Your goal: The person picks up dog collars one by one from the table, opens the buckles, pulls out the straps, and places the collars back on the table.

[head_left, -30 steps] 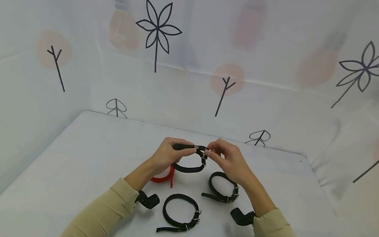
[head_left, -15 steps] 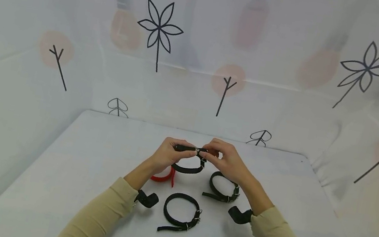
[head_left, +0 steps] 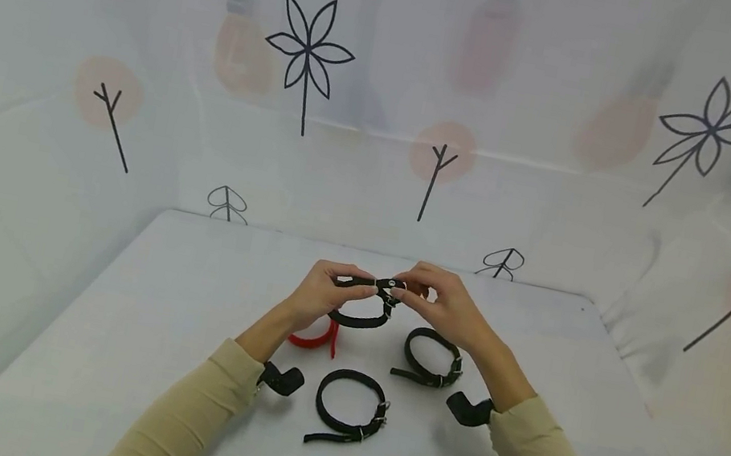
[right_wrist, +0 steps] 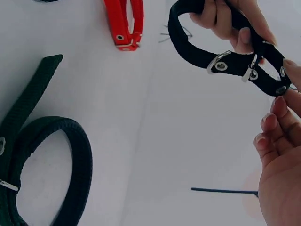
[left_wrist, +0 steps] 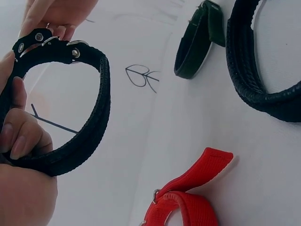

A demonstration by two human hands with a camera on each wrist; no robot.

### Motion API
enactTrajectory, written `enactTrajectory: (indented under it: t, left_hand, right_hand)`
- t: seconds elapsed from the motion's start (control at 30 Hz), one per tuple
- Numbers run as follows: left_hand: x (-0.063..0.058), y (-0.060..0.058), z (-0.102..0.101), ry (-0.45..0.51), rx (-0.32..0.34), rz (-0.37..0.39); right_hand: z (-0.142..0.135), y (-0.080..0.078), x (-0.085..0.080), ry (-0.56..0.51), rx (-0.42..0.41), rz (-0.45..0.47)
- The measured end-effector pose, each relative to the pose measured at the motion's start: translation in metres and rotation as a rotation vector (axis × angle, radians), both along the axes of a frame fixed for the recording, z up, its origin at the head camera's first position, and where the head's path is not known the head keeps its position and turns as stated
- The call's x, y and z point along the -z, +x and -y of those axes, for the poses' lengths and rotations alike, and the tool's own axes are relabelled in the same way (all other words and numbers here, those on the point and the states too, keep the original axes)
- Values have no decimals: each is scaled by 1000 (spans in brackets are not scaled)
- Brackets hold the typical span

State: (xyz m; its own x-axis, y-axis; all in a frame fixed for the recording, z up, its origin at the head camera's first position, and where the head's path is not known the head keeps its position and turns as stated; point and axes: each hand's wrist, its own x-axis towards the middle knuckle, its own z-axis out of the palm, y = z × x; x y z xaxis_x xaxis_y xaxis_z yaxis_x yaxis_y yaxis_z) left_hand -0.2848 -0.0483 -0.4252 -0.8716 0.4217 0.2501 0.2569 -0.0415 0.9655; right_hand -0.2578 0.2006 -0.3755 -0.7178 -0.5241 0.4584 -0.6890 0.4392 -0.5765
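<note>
A black buckle collar (head_left: 359,323) hangs as a loop above the table between both hands. My left hand (head_left: 318,295) grips its band; in the left wrist view the curled fingers (left_wrist: 33,132) show inside the loop. On the other side my right hand (head_left: 445,307) pinches the eyelet end of the strap between thumb and index finger, while its other fingers (right_wrist: 270,125) lie loosely bent. That end bows out beside the metal buckle (right_wrist: 249,70) in the right wrist view. A D-ring (right_wrist: 217,62) sits further along the band.
A red collar (head_left: 312,343) lies on the table (head_left: 181,358), partly behind my left hand. To the right is a dark green collar (head_left: 434,381), and nearest me a black collar (head_left: 350,374). Printed cloth (head_left: 357,194) walls the table's back and sides.
My right hand moved left toward the buckle, then back right with the strap end, which now shows more between the hands. My left hand keeps its grip. The collars on the table stayed put.
</note>
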Motion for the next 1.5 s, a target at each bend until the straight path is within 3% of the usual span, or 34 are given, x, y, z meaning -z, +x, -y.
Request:
enactTrajectory:
  t: [0.13, 0.37, 0.73, 1.0, 1.5]
  left_hand:
    - [-1, 0, -1, -11, 23, 11]
    - [-4, -1, 0, -8, -10, -11]
    - [-7, 0, 0, -38, 27, 5]
    - [-7, 0, 2, -14, -4, 2]
    - [-4, 0, 3, 5, -27, 15]
  right_hand:
    - [2, -1, -2, 14, -17, -13]
    - [-2, -2, -2, 1, 18, 15]
    - [3, -3, -6, 39, -1, 6]
    - [1, -1, -7, 2, 44, 24]
    - [-4, -2, -6, -12, 38, 2]
